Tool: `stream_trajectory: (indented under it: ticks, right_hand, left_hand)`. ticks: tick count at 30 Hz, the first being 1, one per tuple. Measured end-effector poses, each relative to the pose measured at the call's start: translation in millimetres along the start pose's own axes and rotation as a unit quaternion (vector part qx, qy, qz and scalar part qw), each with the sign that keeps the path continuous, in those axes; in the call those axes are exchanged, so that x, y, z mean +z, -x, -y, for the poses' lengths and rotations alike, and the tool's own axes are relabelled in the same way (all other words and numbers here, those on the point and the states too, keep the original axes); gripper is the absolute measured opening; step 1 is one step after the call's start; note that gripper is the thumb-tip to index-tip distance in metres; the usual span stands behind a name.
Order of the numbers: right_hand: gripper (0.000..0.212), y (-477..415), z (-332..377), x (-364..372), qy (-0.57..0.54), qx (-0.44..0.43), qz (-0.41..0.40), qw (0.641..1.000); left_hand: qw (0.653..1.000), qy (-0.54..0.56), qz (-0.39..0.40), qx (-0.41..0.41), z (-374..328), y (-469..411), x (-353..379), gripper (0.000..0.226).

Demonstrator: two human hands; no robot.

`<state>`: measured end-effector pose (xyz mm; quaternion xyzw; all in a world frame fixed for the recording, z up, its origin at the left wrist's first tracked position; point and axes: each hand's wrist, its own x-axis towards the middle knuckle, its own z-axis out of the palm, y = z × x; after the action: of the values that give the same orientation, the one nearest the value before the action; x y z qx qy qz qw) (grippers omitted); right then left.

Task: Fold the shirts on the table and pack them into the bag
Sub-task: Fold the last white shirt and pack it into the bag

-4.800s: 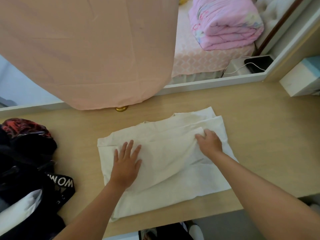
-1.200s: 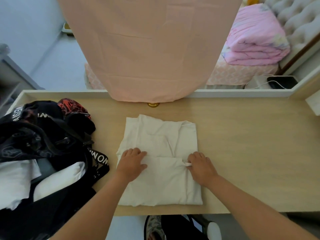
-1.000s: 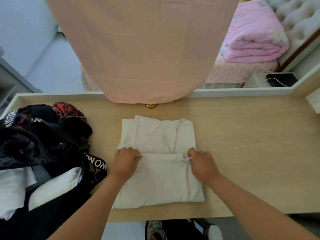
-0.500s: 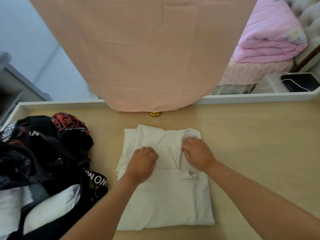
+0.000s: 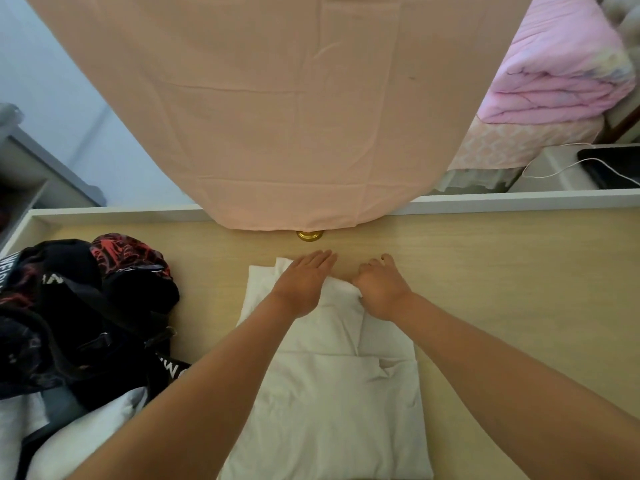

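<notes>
**On the table [image 5: 502, 289], a white shirt [image 5: 332, 410] midway through its fold**

At the middle of the table the white shirt lies as a narrow, part-folded rectangle, its near end by the table's front edge; both hands are at its far end. The left hand [image 5: 301, 289] lies flat on the cloth, fingers straight and reaching past the far edge, its grip open. The right hand [image 5: 381, 289] sits on the far right corner with fingers curled and fabric bunched by the thumb; whether its grip has the fabric pinched I cannot tell. The black bag [image 5: 86, 323] lies open beside the shirt on the left, with white cloth [image 5: 86, 441] showing inside.

The step in hand looks like the folding, not yet the packing. The next move likely calls for a hold on both far corners, so that end comes evenly toward the near one; then a press flat before the shirt is lifted to the bag.
</notes>
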<state>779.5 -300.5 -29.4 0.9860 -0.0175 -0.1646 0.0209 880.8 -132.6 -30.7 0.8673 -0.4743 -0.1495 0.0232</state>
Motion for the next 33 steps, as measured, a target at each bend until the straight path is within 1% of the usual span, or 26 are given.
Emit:
stream_trajectory:
  ticks: [2, 4, 7, 9, 11, 12, 14, 16, 17, 18, 20, 21, 22, 23, 24, 25, 26, 27, 28, 29, 30, 31, 33]
  right_hand:
    - [0.013, 11, 1, -5, -0.070, -0.039, -0.055, 0.995]
    - [0.017, 27, 4, -15, -0.114, -0.057, -0.085, 0.988]
    - [0.024, 57, 9, -23, -0.115, -0.057, -0.109, 0.986]
    - [0.020, 75, 15, -22, -0.130, -0.053, -0.114, 0.984]
    - [0.015, 93, 24, -26, -0.136, -0.048, -0.103, 0.984]
    - [0.015, 103, 29, -30, -0.136, -0.046, -0.085, 0.986]
    - [0.017, 121, 41, -38, -0.119, -0.045, -0.011, 0.992]
    - [0.018, 137, 54, -41, -0.105, -0.042, 0.054, 0.992]
    - [0.017, 144, 60, -42, -0.100, -0.039, 0.089, 0.990]
    - [0.016, 152, 65, -40, -0.094, -0.037, 0.138, 0.985]
    - [0.026, 166, 77, -35, -0.092, -0.021, 0.278, 0.956]
    - [0.031, 171, 82, -30, -0.101, -0.004, 0.335, 0.937]
    - [0.033, 175, 87, -24, -0.109, 0.015, 0.351, 0.930]
    - [0.033, 178, 91, -17, -0.115, 0.026, 0.321, 0.940]
    - [0.031, 180, 95, -10, -0.112, 0.029, 0.254, 0.960]
    - [0.026, 179, 98, -2, -0.103, 0.029, 0.165, 0.981]
    - [0.022, 178, 101, 7, -0.096, 0.027, 0.081, 0.992]
    - [0.024, 176, 104, 15, -0.093, 0.020, 0.020, 0.995]
    - [0.031, 173, 107, 22, -0.098, 0.008, -0.017, 0.995]
    - [0.041, 170, 110, 27, -0.107, -0.007, -0.031, 0.994]
    - [0.052, 168, 113, 30, -0.114, -0.019, -0.027, 0.993]
    - [0.064, 166, 116, 33, -0.123, -0.025, -0.010, 0.992]
    - [0.088, 165, 112, 41, -0.149, -0.003, 0.048, 0.988]
  left_hand:
    - [0.999, -0.029, 0.005, 0.018, 0, 5, -4, 0.078]
    - [0.998, -0.055, 0.007, 0.017, 2, 17, -10, 0.069]
    - [0.990, -0.135, -0.011, 0.037, 5, 49, -20, 0.040]
    - [0.987, -0.135, -0.054, 0.062, 4, 78, -25, 0.025]
    - [0.989, -0.096, -0.087, 0.076, 0, 109, -27, 0.016]
    - [0.988, -0.083, -0.097, 0.083, -4, 125, -25, 0.016]
    - [0.985, -0.080, -0.109, 0.110, -12, 157, -13, 0.022]
    - [0.984, -0.086, -0.090, 0.127, -18, 182, 7, 0.028]
    - [0.988, -0.076, -0.057, 0.123, -22, 194, 16, 0.029]
    - [0.992, -0.061, -0.005, 0.109, -27, 206, 22, 0.029]
    - [0.990, -0.035, 0.121, 0.069, -38, 224, 33, 0.030]
    - [0.985, -0.024, 0.161, 0.048, -42, 231, 38, 0.032]
    - [0.985, -0.003, 0.169, 0.035, -45, 235, 42, 0.035]
    - [0.987, 0.023, 0.156, 0.022, -47, 237, 45, 0.037]
    - [0.991, 0.054, 0.121, 0.010, -48, 237, 48, 0.036]
    - [0.994, 0.086, 0.074, -0.003, -49, 235, 50, 0.035]
    - [0.993, 0.112, 0.020, -0.013, -49, 231, 51, 0.036]
    - [0.991, 0.125, -0.035, -0.016, -51, 226, 50, 0.039]
    - [0.990, 0.117, -0.074, -0.013, -51, 218, 49, 0.042]
    - [0.991, 0.095, -0.092, -0.013, -51, 210, 48, 0.040]
    - [0.993, 0.069, -0.088, -0.020, -50, 203, 49, 0.040]
    - [0.996, 0.050, -0.064, -0.037, -48, 198, 51, 0.046]
    - [0.996, 0.003, 0.024, -0.083, -37, 198, 57, 0.066]
